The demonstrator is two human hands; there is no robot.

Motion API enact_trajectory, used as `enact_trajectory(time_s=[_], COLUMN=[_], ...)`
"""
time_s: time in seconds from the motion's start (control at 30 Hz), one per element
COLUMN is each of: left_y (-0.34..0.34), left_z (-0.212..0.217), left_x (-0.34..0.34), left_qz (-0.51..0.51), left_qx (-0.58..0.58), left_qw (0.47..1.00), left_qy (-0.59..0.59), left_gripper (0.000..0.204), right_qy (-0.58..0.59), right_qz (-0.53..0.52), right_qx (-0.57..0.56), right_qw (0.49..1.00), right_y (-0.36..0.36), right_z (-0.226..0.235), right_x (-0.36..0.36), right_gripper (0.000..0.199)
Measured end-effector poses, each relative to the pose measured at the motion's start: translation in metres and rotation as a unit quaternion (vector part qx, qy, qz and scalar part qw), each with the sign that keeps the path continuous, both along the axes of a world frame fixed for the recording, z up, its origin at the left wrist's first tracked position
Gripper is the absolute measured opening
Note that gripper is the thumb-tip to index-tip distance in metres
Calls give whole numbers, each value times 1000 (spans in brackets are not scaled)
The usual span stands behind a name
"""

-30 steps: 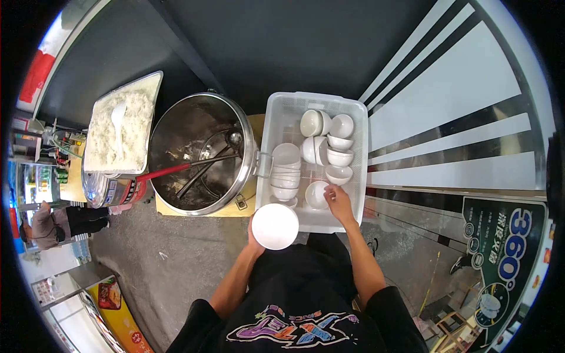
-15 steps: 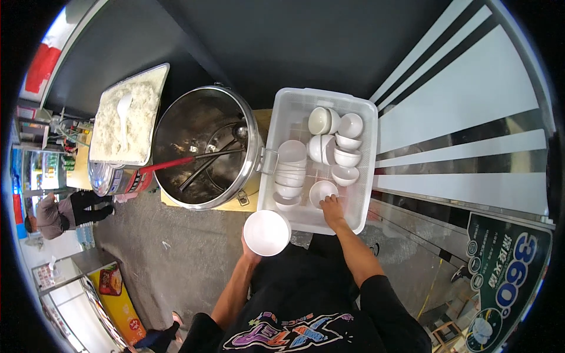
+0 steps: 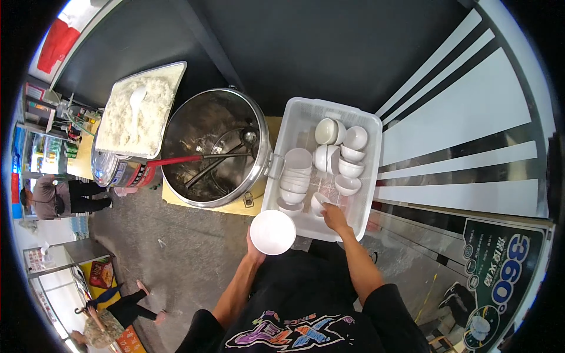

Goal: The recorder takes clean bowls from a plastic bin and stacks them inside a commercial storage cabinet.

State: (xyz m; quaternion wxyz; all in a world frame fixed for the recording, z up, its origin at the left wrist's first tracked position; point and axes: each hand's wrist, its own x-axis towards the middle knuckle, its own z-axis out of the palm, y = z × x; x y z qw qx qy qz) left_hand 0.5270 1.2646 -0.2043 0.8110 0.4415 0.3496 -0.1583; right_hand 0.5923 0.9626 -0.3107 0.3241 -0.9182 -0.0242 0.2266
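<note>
- Landmark: a clear plastic bin (image 3: 372, 154) sits on a yellow-topped counter (image 3: 176, 203), holding many small white bowls.
- The left hand (image 3: 254, 250) is closed around the underside of a white bowl (image 3: 272, 232), holding it mouth-up just outside the bin's near-left corner, over the floor rather than over the counter. The fingers are hidden beneath the bowl, so only the grip itself can be inferred.
- The right hand (image 3: 333, 216) reaches into the bin at its near edge, fingers curled onto a single small bowl (image 3: 318, 203) lying tilted beside a stack of bowls (image 3: 296, 176); the hold looks like a light pinch on the rim, though the exact finger placement is too small to tell.
- Further into the bin, loose bowls (image 3: 344, 153) lie on their sides against the far and right walls.
- To the left of the bin, touching its side, stands a large steel pot (image 3: 215, 147) with a red-handled ladle (image 3: 179, 160) resting in it; beyond that, a tray of white rice (image 3: 138, 109) with a scoop.
- Judged step: picking bowls out of the bin, one already in hand and a second being taken.
- The next move seems to call for lifting the tilted bowl clear of the neighbouring stack without knocking it, and keeping the held bowl level.
</note>
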Motion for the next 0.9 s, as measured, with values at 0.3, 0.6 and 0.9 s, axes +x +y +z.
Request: enact_trajectory(time_s=[0.3, 0.6, 0.9], left_y=[-4, -13, 6], left_z=[-12, 23, 47], left_x=[39, 80, 87], left_qz=[5, -80, -168], left_qx=[-69, -83, -71], left_qw=[998, 993, 981], left_qy=[4, -38, -60], left_gripper=[58, 59, 60], right_qy=[-185, -297, -274], right_qz=[-4, 156, 158], right_qx=[190, 26, -51], right_qw=[964, 942, 947], right_y=[29, 63, 113], right_z=[235, 290, 304], right_x=[25, -2, -35], right_gripper=[24, 38, 30])
